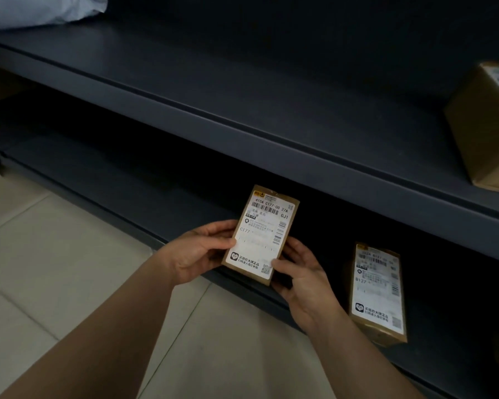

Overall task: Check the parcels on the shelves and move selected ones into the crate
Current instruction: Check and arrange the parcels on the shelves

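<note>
Brown parcel (260,236) with white, black-barcoded label; dark grey shelves (242,110); pale beige floor tiles (55,254).

Bare left grip (202,251) and right grip (306,283) on bare forearms (113,326)

Pretty dim in here tbh. A dark blue-grey shelving unit (271,156) runs diagonally across the whole view. The upper shelf (242,82) has a raised lip along its front edge, and the lower shelf (113,174) is mostly swallowed by shadow. The pale beige tiled floor (55,269) at lower left catches most of the light.
</note>
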{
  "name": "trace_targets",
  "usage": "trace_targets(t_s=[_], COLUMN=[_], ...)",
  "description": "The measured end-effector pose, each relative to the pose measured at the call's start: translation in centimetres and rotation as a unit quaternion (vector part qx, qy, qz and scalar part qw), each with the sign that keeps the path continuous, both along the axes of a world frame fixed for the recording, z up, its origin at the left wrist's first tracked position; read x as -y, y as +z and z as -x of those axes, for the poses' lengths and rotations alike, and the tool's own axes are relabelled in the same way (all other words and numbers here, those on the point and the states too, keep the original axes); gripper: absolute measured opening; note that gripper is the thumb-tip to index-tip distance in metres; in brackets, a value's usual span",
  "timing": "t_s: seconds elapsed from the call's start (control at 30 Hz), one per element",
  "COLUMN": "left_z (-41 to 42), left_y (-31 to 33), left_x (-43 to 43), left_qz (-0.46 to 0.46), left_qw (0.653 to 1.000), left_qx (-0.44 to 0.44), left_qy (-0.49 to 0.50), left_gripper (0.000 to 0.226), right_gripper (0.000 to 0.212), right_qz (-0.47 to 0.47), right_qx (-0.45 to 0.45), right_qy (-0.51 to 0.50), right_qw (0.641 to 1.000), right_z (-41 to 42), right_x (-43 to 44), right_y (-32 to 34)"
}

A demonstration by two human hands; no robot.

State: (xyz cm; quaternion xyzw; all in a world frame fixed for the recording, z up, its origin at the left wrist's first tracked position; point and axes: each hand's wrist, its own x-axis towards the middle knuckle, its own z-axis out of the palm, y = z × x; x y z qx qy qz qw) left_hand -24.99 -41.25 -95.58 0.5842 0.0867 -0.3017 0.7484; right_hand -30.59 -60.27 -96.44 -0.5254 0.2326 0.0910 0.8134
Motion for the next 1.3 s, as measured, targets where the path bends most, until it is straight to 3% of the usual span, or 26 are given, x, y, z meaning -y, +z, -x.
trace_targets(t_s=[0.47, 0.73, 0.8, 0.9, 0.93, 1.0, 1.07, 1.17, 1.23, 1.3], left_z=[-0.5, -0.4, -0.6, -0.5, -0.2, 0.5, 1.4, 2.7, 3.6, 4.1], left_y=[-1.7, -1.0, -0.5, 0.2, 0.5, 1.0, 0.9, -1.1, -2.2, -2.5], left_x=[2.5, 3.8, 4.4, 6.9, 8.1, 10.8, 13.2, 15.7, 16.8, 17.8], left_qz=[-0.149, -0.218, -0.27, -0.377, -0.37, -0.314, -0.282, -0.226, -0.194, -0.153], left_qw=[0.98, 0.953, 0.927, 0.848, 0.838, 0.855, 0.894, 0.956, 0.969, 0.979], left_qx=[0.045, 0.144, 0.205, 0.339, 0.372, 0.394, 0.346, 0.162, 0.081, 0.033], left_qy=[0.125, 0.154, 0.163, 0.152, 0.15, 0.121, 0.037, -0.093, -0.128, -0.132], left_gripper=[0.022, 0.043, 0.045, 0.039, 0.035, 0.029, 0.029, 0.04, 0.047, 0.044], right_gripper=[0.056, 0.046, 0.043, 0.034, 0.032, 0.029, 0.018, 0.01, 0.021, 0.019], right_qz=[0.086, 0.193, 0.254, 0.355, 0.373, 0.345, 0.309, 0.277, 0.222, 0.175], right_qx=[-0.047, -0.015, 0.011, 0.03, 0.02, -0.034, -0.104, -0.177, -0.192, -0.186], right_qy=[0.044, 0.059, 0.027, -0.059, -0.101, -0.19, -0.236, -0.211, -0.181, -0.159], right_qw=[0.994, 0.979, 0.967, 0.932, 0.922, 0.919, 0.915, 0.92, 0.939, 0.954], right_z=[-0.6, -0.5, -0.6, -0.1, 0.1, 0.8, 2.0, 3.9, 5.2, 6.2], right_x=[-2.4, -1.3, 0.3, 3.8, 5.4, 8.8, 11.8, 14.1, 14.6, 14.7], right_y=[-0.4, 2.1, 2.8, 3.9, 4.1, 4.6, 4.6, 3.3, 2.2, 1.8])
